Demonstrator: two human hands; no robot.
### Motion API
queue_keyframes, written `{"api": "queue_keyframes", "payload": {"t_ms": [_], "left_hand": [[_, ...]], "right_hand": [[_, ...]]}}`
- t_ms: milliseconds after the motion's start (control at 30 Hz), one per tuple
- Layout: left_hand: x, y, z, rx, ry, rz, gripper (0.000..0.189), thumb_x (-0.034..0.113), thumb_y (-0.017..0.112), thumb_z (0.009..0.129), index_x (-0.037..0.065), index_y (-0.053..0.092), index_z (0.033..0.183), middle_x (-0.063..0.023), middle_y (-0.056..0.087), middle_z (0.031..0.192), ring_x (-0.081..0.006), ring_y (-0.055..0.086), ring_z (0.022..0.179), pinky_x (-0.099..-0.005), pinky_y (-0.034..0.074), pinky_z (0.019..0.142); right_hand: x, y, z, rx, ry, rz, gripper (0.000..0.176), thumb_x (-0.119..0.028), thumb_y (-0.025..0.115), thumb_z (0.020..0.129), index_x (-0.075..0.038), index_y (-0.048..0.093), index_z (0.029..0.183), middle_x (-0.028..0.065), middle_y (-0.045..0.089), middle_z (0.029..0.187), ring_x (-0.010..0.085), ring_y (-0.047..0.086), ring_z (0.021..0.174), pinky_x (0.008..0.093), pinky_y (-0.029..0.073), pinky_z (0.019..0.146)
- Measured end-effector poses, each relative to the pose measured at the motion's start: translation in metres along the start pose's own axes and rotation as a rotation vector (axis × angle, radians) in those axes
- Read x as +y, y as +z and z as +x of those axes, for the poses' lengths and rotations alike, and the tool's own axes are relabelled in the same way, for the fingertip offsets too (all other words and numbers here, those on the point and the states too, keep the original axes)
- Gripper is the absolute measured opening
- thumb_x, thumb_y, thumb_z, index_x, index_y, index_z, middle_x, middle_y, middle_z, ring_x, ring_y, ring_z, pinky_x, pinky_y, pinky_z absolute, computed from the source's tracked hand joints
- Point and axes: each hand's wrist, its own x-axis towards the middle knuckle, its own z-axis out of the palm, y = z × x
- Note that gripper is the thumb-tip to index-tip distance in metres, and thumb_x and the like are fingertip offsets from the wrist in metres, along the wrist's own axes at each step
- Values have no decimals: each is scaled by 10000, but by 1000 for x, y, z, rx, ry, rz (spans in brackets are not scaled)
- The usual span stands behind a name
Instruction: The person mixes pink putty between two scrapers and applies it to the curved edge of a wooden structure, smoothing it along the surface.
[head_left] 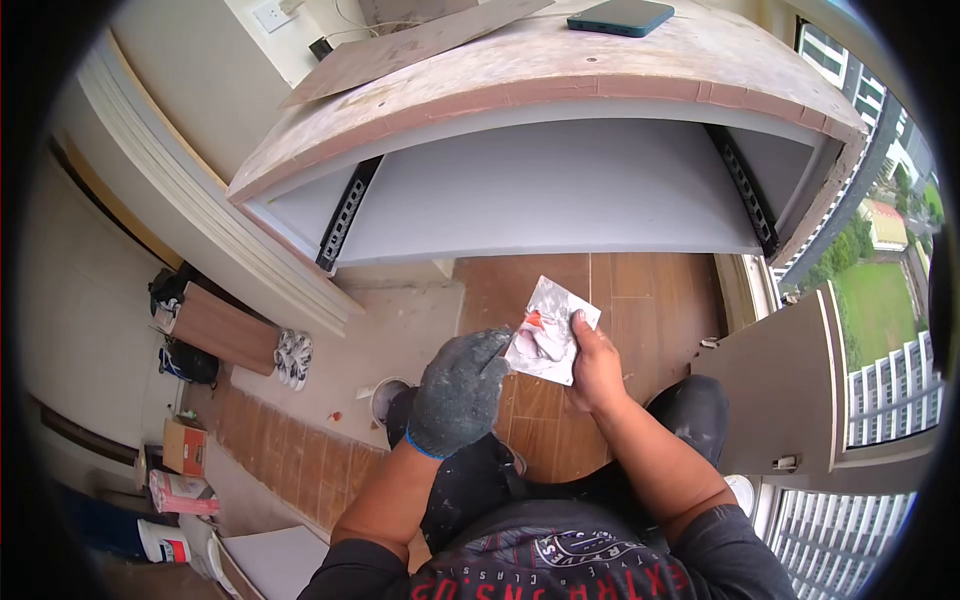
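Observation:
My right hand (597,362) is bare and grips the right edge of a small, square white board (556,368), its thumb on top. A lump of whitish paste (545,340) with an orange-red streak lies on that board. On my left hand (460,392) is a grey work glove with a blue cuff. Its fingers are curled closed at the board's left edge, and I cannot make out what they hold. Both hands are above my knees, in front of a desk (500,95) with an open drawer bay.
Black drawer rails (347,212) line the bay's sides. On the desktop lie a phone (621,16) and a thin panel (420,48). A bucket (388,400) stands by my left leg. A cabinet door (775,385) juts out at right, near the window. Boxes and buckets sit at lower left.

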Motion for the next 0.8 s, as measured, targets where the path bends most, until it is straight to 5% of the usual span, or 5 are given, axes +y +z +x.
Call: {"api": "queue_keyframes", "payload": {"t_ms": [33,333,667,700,800], "left_hand": [[-1,11,-5,3,43,-3,307,58,627,885,-33,629,1178,-204,657,1168,-371,630,1044,-462,509,913],[-30,43,-48,-29,3,114,462,38,671,784,32,639,1244,-152,663,1165,-327,628,981,-449,497,879],[17,47,-37,-112,46,103,511,126,634,721,122,669,1231,-84,627,1263,-290,582,1041,-487,429,869],[17,53,-38,-111,43,101,515,121,635,718,114,666,1232,-86,628,1261,-290,584,1043,-484,429,869],[17,62,-35,-109,39,73,524,100,633,713,89,657,1237,-93,632,1255,-292,587,1058,-479,428,873]], "right_hand": [[2,-2,1,-13,35,22,429,-322,398,1078,36,498,1292,195,637,1228,288,667,1088,444,547,968],[-9,-2,-3,31,3,149,418,-311,419,1071,25,495,1306,178,642,1210,284,672,1079,436,549,962],[-5,0,-4,291,-518,-652,465,-403,425,1070,20,616,1038,76,654,928,155,576,821,334,468,777],[-9,3,-11,275,-465,-767,483,-381,399,1082,41,621,1160,107,667,1113,182,606,966,316,457,908],[-15,1,-19,269,-315,-995,508,-388,374,1087,48,614,1188,113,678,1096,182,609,982,320,458,909]]}}
